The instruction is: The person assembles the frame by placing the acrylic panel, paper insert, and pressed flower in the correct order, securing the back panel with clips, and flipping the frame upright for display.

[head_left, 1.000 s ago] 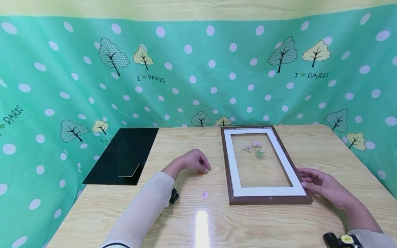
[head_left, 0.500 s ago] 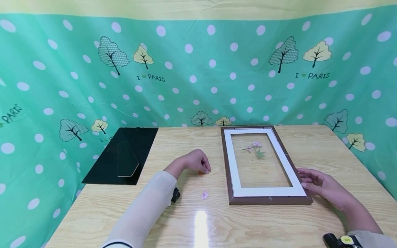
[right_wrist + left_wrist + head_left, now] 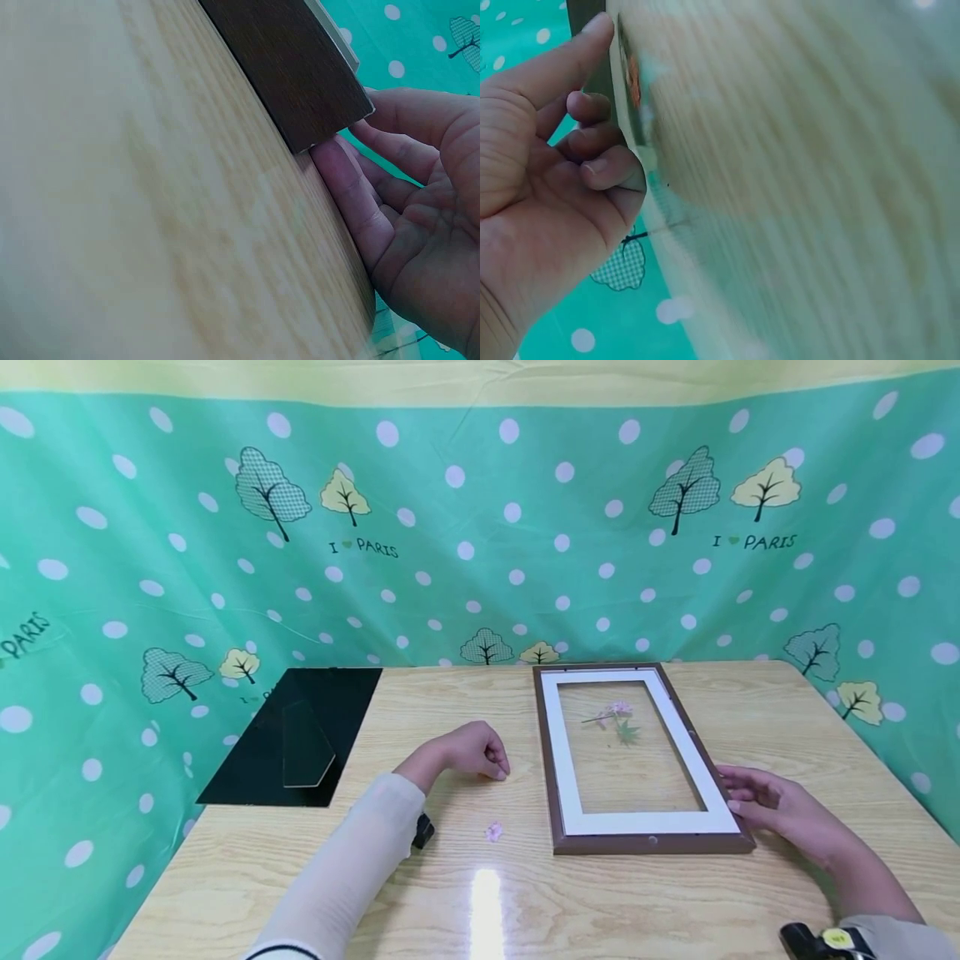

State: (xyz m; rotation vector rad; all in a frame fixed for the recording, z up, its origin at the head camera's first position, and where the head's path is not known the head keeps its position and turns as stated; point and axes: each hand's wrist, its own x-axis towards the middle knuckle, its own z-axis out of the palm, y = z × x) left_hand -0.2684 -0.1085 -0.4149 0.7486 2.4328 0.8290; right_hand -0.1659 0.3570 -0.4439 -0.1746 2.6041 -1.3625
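Note:
Low over the wooden tabletop [image 3: 465, 893], my left hand [image 3: 474, 752] has its thumb and fingertips brought together, pinching at a small orange pressed flower [image 3: 634, 81]. The hand hides that flower in the head view. A small pink pressed flower [image 3: 493, 832] lies nearer on the table. My right hand [image 3: 772, 802] holds the right edge of a brown picture frame [image 3: 652, 845], with fingers at its side in the right wrist view. Inside the frame is a white mat [image 3: 641, 824]. A pink flower sprig [image 3: 618, 709] and a green leaf [image 3: 627, 733] lie within its opening.
A black backing board [image 3: 247, 781] with a fold-out stand [image 3: 303, 752] lies at the left of the table. Behind the table hangs a green dotted curtain [image 3: 420, 610]. A bright light reflection [image 3: 486, 910] shows on the front of the tabletop.
The orange flower, partly visible below my left hand before, is now out of sight in the head view. Both hands and the picture frame stay almost where they were.

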